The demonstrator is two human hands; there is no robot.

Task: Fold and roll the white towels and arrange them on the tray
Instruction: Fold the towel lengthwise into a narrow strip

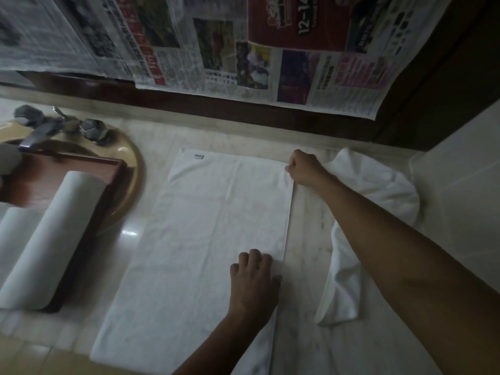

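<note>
Far left, a rolled towel (54,239) lies on your wooden tray (115,182). A second roll (12,228) beside it is cut off by the frame edge. Above the tray, a tap (40,128) sits on the basin rim, blurred.

In the centre, the flat towel (203,239) is spread on the counter (305,239). The small dark tag (198,156) at its upper-left corner is unreadable.

Your left hand (254,280) sits with bent fingers on the towel's right edge, low in the frame. I can't tell whether it pinches or only presses.

Your right hand (304,167) is clenched, gripping the towel's upper-right corner.

The newspaper (243,50) hung along the top shows "12-14" on a red block, upper right. The rest of the print is too blurred to read.

On the right, a crumpled towel (378,190) lies partly hidden under your right forearm.
</note>
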